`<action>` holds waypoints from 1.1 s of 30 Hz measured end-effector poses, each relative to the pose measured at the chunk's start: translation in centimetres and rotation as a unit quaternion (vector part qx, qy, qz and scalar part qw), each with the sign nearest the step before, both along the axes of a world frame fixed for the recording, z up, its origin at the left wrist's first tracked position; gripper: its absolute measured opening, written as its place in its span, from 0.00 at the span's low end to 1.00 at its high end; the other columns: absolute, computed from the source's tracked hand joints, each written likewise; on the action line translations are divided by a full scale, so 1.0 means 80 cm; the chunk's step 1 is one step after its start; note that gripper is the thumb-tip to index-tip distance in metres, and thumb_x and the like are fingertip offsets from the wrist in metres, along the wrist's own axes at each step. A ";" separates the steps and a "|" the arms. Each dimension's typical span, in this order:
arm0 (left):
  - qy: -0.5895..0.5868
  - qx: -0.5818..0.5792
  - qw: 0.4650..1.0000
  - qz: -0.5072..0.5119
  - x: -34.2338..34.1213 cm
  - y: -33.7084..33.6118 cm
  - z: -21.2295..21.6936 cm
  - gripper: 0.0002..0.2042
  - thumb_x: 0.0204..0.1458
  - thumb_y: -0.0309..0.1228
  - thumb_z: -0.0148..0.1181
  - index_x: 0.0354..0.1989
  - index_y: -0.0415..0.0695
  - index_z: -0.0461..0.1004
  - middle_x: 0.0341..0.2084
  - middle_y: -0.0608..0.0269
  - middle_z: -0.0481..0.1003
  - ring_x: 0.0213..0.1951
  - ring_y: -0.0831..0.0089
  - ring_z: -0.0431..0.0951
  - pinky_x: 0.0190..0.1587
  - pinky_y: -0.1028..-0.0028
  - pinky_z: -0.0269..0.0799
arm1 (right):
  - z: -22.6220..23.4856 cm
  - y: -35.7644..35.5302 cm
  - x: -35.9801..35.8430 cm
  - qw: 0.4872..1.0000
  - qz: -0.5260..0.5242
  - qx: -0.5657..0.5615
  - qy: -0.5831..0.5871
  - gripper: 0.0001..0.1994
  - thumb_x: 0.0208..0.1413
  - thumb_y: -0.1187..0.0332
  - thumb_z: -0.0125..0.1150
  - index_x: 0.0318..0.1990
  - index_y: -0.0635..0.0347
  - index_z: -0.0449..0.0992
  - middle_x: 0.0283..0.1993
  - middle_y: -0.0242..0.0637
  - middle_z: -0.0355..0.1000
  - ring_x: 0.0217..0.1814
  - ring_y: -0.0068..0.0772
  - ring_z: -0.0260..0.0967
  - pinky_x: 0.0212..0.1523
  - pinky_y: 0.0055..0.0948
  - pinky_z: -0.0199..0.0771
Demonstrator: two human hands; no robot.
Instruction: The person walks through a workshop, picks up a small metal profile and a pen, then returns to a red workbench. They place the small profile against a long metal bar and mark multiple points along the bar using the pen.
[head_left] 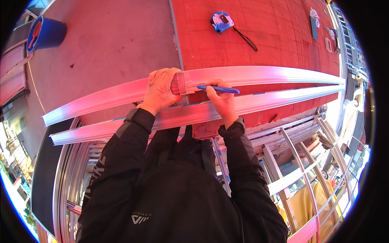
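Note:
Two long, pale metal profiles lie side by side across the red-covered worktop. My left hand is closed on a short cut piece of metal profile, holding it across the far profile. In my right hand is a blue pen, pinched near its tip. The pen's tip points left at the far profile, just right of the short piece; I cannot tell whether it touches. The near profile passes under my right wrist.
A blue and white tape measure with a black strap lies beyond the profiles. At far left stands a blue bucket with something red inside. Metal frames and bars are stacked on my near right, with more bars at near left.

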State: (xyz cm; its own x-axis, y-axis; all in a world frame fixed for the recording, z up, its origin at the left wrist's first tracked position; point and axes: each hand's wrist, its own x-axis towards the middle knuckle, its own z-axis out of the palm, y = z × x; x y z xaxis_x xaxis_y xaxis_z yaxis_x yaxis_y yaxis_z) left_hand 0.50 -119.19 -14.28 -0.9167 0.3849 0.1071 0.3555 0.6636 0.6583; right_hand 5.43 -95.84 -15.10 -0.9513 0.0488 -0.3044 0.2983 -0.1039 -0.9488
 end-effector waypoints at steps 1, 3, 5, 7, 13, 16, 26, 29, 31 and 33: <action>0.004 0.006 1.000 -0.001 0.000 0.001 0.001 0.33 0.40 0.47 0.77 0.54 0.50 0.71 0.48 0.65 0.77 0.56 0.64 0.74 0.62 0.61 0.59 | -0.001 0.000 -0.001 1.000 0.003 0.013 0.008 0.04 0.58 0.76 0.62 0.40 0.65 0.78 0.36 0.33 0.75 0.35 0.20 0.70 0.36 0.23 0.73; 0.005 0.012 1.000 0.000 0.000 0.002 0.001 0.32 0.40 0.47 0.76 0.54 0.50 0.71 0.48 0.65 0.77 0.56 0.63 0.74 0.63 0.61 0.59 | -0.004 -0.002 -0.002 0.999 0.010 0.033 0.031 0.04 0.56 0.76 0.64 0.39 0.64 0.79 0.35 0.35 0.76 0.36 0.23 0.71 0.38 0.26 0.73; 0.006 0.007 1.000 -0.004 -0.001 0.002 -0.001 0.32 0.41 0.47 0.76 0.55 0.50 0.71 0.48 0.65 0.76 0.56 0.64 0.73 0.63 0.61 0.59 | -0.007 -0.005 -0.003 0.994 0.004 0.106 0.041 0.04 0.54 0.75 0.65 0.37 0.62 0.81 0.34 0.36 0.76 0.38 0.28 0.72 0.41 0.30 0.73; 0.008 0.009 1.000 -0.005 -0.001 -0.002 -0.002 0.32 0.41 0.44 0.76 0.56 0.50 0.71 0.48 0.64 0.77 0.56 0.63 0.74 0.63 0.60 0.60 | -0.010 -0.011 -0.004 0.986 0.012 0.158 0.057 0.05 0.52 0.74 0.66 0.36 0.60 0.82 0.34 0.36 0.77 0.39 0.33 0.72 0.44 0.34 0.73; -0.001 0.014 1.000 0.002 0.003 -0.006 -0.002 0.32 0.41 0.42 0.76 0.56 0.50 0.71 0.49 0.62 0.76 0.57 0.62 0.73 0.63 0.60 0.60 | -0.005 -0.018 -0.006 0.980 0.028 0.179 0.078 0.05 0.51 0.72 0.66 0.35 0.56 0.85 0.35 0.37 0.78 0.38 0.38 0.73 0.47 0.38 0.71; -0.017 0.018 1.000 0.001 0.003 -0.007 -0.002 0.31 0.42 0.43 0.75 0.55 0.51 0.71 0.49 0.62 0.76 0.57 0.63 0.73 0.63 0.61 0.60 | 0.000 -0.020 -0.008 0.975 0.043 0.199 0.084 0.06 0.51 0.72 0.66 0.36 0.57 0.85 0.35 0.38 0.78 0.38 0.39 0.73 0.46 0.39 0.71; -0.029 0.018 0.999 -0.005 0.001 -0.009 -0.008 0.31 0.39 0.42 0.75 0.54 0.51 0.71 0.50 0.65 0.76 0.58 0.64 0.73 0.63 0.62 0.59 | 0.006 -0.022 -0.010 0.966 0.069 0.238 0.071 0.06 0.52 0.70 0.67 0.37 0.56 0.86 0.38 0.38 0.77 0.44 0.41 0.71 0.49 0.40 0.69; -0.031 0.018 0.999 -0.006 0.001 -0.009 -0.008 0.32 0.39 0.41 0.75 0.55 0.50 0.70 0.50 0.65 0.76 0.58 0.63 0.72 0.63 0.61 0.59 | 0.006 -0.023 -0.008 0.955 0.069 0.281 0.068 0.07 0.53 0.68 0.67 0.38 0.54 0.86 0.38 0.38 0.77 0.46 0.42 0.69 0.52 0.41 0.66; -0.019 0.022 1.000 -0.004 0.002 -0.009 -0.008 0.32 0.39 0.41 0.75 0.55 0.49 0.70 0.51 0.64 0.76 0.58 0.63 0.72 0.63 0.61 0.59 | 0.006 -0.022 -0.007 0.954 0.072 0.282 0.073 0.07 0.53 0.67 0.67 0.38 0.53 0.86 0.38 0.37 0.77 0.47 0.42 0.67 0.53 0.41 0.65; -0.019 0.024 1.000 -0.004 0.003 -0.009 -0.009 0.32 0.39 0.40 0.75 0.56 0.49 0.70 0.51 0.64 0.76 0.59 0.63 0.72 0.63 0.61 0.58 | 0.006 -0.022 -0.006 0.952 0.075 0.287 0.072 0.07 0.53 0.67 0.67 0.38 0.53 0.86 0.37 0.37 0.77 0.48 0.41 0.67 0.54 0.41 0.65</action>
State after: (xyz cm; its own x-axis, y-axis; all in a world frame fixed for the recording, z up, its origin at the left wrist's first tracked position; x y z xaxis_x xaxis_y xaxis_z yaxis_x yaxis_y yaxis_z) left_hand 0.71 -119.92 -15.01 -0.9172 0.3880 0.0905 0.3349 0.6279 0.7026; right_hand 4.92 -97.57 -14.61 -0.9906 0.0272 -0.1338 0.1305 0.4771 -0.8691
